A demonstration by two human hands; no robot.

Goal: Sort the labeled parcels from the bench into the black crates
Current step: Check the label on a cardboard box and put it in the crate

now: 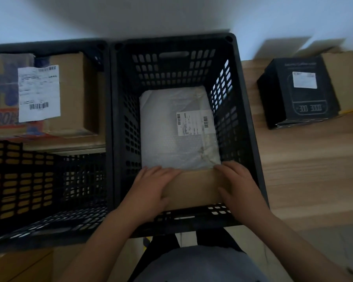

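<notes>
- Head view, far left: a black perforated plastic crate (47, 180) holds a brown cardboard box (73, 94) bearing a white shipping label (39, 93); barcodes show at the label's top and bottom, but the print is too blurred to read. Red and blue printing runs along the box's left side, and its letters cannot be made out.
- Touching it on the right stands a second black perforated plastic crate (243, 123) on the pale wooden desk (314, 169).
- Inside that crate lies a white bubble-wrap parcel (171, 127) with a small white label (193, 123) carrying two upright barcodes; its text is illegible.
- Against the parcel's near edge sits a plain brown cardboard parcel (194, 190), inside the crate by the near wall.
- Left hand (151, 190) rests on the cardboard parcel's left end, fingers spread flat over its top.
- Right hand (240, 188) grips the right end, fingers curled over the top edge.
- Far right on the desk, well apart from the crates, sits a black printed box (300, 94) with a small white sticker (304, 80); a digit display drawn on it seems to read "300 3000".
</notes>
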